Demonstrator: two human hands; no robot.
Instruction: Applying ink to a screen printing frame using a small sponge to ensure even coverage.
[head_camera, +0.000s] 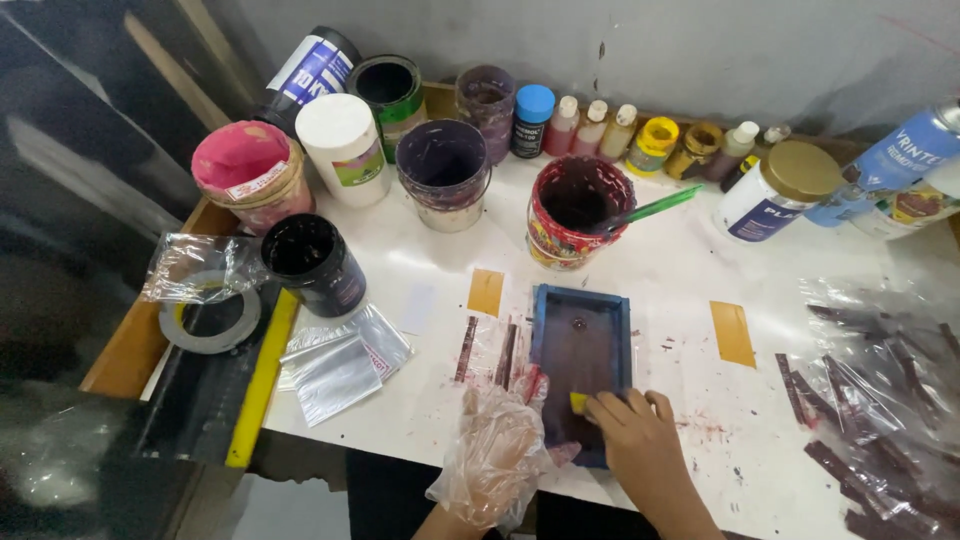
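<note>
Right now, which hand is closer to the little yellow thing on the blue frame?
Right. The right hand has fingers touching the yellow piece; the gloved left hand rests beside the blue frame.

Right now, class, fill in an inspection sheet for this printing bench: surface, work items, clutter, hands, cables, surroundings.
Surface: white table, spotted with red ink, two tan tape patches.
Work items: blue screen frame lying flat; small yellow piece on its near end.
Clutter: ink pots at the back, red one holding a green stick; small bottles; tape roll; printed plastic sleeves at right.
Hands: left hand in a clear plastic glove, resting at the frame's edge; right hand bare, fingers on the yellow piece.
Cables: nothing seen.
Surroundings: grey wall behind; dark panel at left.
</note>
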